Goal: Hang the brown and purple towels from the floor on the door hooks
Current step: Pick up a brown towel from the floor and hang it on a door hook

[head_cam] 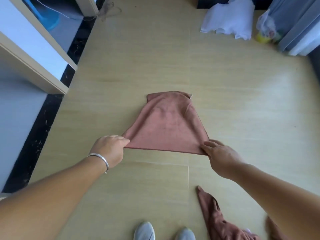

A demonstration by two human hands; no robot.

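At the centre of the frame the brown towel (166,125) hangs stretched between both hands, its near edge pulled taut above the floor (242,104). The left hand (109,149) pinches its left corner, the right hand (220,155) its right corner. Another brownish cloth (214,220) lies crumpled on the floor at lower right, beside grey shoes (144,231).

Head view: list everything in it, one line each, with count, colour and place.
brown towel: one, pinkish brown, held stretched above the floor, centre
second brown cloth: one, crumpled on floor, bottom right
white cloth: one, heaped, top right
plastic bag: one, clear, yellow inside, top right
curtain: one, grey, top right
floor: tan tiles
shoes: two, grey, bottom centre
left hand: pinches towel's left corner, silver bracelet
right hand: pinches right corner
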